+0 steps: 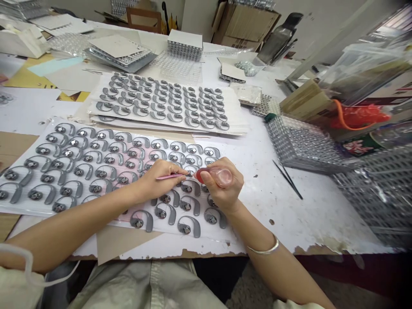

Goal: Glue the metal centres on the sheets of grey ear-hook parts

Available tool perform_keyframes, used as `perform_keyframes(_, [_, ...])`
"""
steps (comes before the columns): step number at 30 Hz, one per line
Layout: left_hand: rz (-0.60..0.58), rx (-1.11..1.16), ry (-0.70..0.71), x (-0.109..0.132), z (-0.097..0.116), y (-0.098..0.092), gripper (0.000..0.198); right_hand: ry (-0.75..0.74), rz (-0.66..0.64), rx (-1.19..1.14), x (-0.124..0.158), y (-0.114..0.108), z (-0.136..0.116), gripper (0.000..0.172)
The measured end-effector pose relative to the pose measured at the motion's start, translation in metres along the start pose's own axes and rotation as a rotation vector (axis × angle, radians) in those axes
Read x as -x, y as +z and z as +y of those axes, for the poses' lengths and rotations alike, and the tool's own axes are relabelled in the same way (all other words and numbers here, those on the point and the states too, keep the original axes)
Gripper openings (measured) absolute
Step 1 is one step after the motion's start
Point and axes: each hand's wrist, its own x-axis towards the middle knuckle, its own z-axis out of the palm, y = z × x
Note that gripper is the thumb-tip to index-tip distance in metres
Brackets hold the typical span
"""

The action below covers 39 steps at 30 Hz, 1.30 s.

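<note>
The work is just right of the frame's middle, where a small grey hooked piece point(189, 174) lies between the two hands, partly hidden by them. The thin nozzle of a translucent reddish bottle point(224, 177) points left towards it, and the tip of a pair of pink tweezers point(169, 176) points right; whether either touches it is too small to tell.

The right hand point(228, 186) is curled around the bottle, fingers closed on it, thumb along its lower left side. Its forearm slants up and left from the lower right corner, a silver bangle point(265, 250) near the wrist. The left hand point(161, 177) has its back upward, fingers pinched on the tweezers; its forearm stretches from the lower left across the rows.

Under both hands is a plastic-covered white sheet point(207, 231) carrying rows of similar hooked pieces, filling the left and centre of the frame. Above it, a stack of white boards point(238, 124) bears more rows. The white bench point(254, 193) continues to the right, with dark tweezers point(288, 180) lying apart and clear plastic trays point(305, 141) beyond. At upper right stands a dark drinking bottle point(279, 38), beside a cardboard box point(246, 28).
</note>
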Motion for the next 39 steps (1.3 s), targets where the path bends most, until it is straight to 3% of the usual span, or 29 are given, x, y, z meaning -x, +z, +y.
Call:
perform_keyframes(13, [-0.002,-0.001,-0.048,0.000,-0.003,0.000,0.018,0.030,0.015,-0.031,0.002,0.002,-0.001,0.012])
perform_keyframes(17, [-0.014,-0.124,0.089,0.003,0.003,0.000,0.017,0.306,0.202,-0.205,-0.007,-0.008,0.008,0.023])
perform_keyframes(21, [-0.031,-0.382,0.271,0.009,0.011,0.005,0.020,0.666,0.416,-0.492,-0.030,-0.034,0.033,0.040])
perform_keyframes(24, [-0.032,-0.552,0.374,0.011,0.013,0.009,0.021,0.852,0.492,-0.683,-0.044,-0.057,0.053,0.048])
perform_keyframes(27, [0.009,-0.610,0.465,0.012,0.017,0.008,0.022,0.989,0.485,-0.804,-0.049,-0.069,0.065,0.052])
perform_keyframes(29, [0.016,-0.597,0.424,0.012,0.026,0.003,0.022,1.043,0.474,-0.863,-0.049,-0.070,0.067,0.052])
perform_keyframes(34, [0.033,-0.364,0.062,0.009,0.054,-0.021,0.021,1.069,0.442,-0.931,-0.046,-0.060,0.064,0.050])
perform_keyframes(36, [0.083,-0.310,0.025,0.003,0.056,-0.033,0.022,1.047,0.422,-0.951,-0.046,-0.056,0.062,0.049])
perform_keyframes(39, [0.179,-0.246,0.003,-0.015,0.042,-0.048,0.025,1.018,0.414,-0.980,-0.046,-0.053,0.058,0.048])
